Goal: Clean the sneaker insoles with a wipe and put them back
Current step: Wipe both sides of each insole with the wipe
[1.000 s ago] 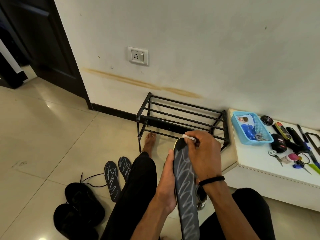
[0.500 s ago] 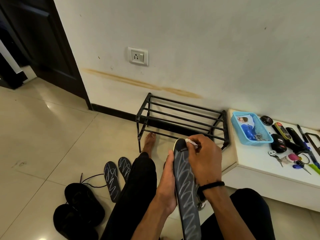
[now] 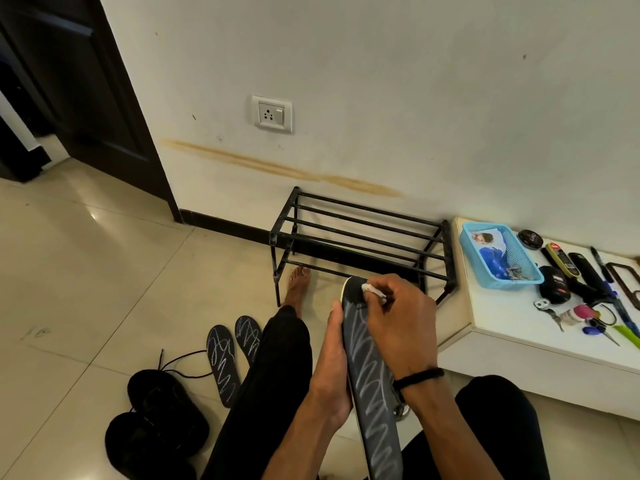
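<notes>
A long black insole (image 3: 372, 386) with white scribbles stands on edge between my knees. My left hand (image 3: 330, 368) grips its left side. My right hand (image 3: 398, 323) pinches a small white wipe (image 3: 372, 292) and presses it on the insole's toe end. Two more scribbled insoles (image 3: 223, 365) lie on the floor to the left, one partly hidden behind my leg. Two black sneakers (image 3: 156, 424) with loose laces sit beside them at the lower left.
A black metal shoe rack (image 3: 360, 244) stands against the wall ahead. At the right, a low white shelf (image 3: 502, 317) carries a blue basket (image 3: 498, 256), a polish tin, brushes, keys and pens. My bare foot (image 3: 299, 285) rests by the rack's leg.
My right hand has slid the wipe a little down from the insole's tip toward me. The left hand keeps its hold.
</notes>
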